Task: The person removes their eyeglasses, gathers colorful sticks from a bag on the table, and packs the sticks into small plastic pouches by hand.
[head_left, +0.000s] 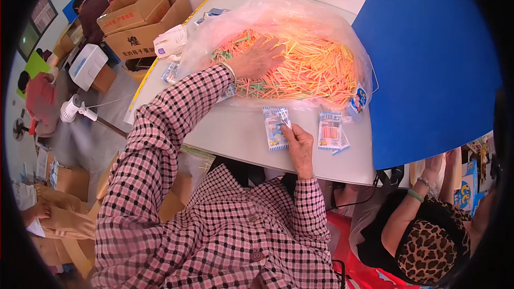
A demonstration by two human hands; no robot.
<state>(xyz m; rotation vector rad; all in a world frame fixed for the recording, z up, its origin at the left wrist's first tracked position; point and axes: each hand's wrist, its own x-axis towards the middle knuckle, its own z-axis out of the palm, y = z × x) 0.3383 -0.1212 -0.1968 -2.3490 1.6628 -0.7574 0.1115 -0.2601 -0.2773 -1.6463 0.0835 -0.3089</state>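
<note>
My left hand (256,62) reaches over a large heap of thin orange, yellow, pink and green sticks (316,69) in a big clear plastic bag (201,56). Its fingers are spread and lie on the sticks. Near the table's front edge, my right hand (301,149) pinches a small blue-and-white printed packet (276,131) by its right side. To the right of that hand lies another packet (330,130) with coloured sticks showing through its window, overlapping one more beneath it. A further blue packet (357,100) rests against the bag's right front edge.
A blue panel (428,64) borders the white table (225,134) on the right. Cardboard boxes (136,37) stand beyond its left edge, near a small white fan (72,108). A co-worker in a leopard-print cap (433,249) sits at the lower right; other people are at left.
</note>
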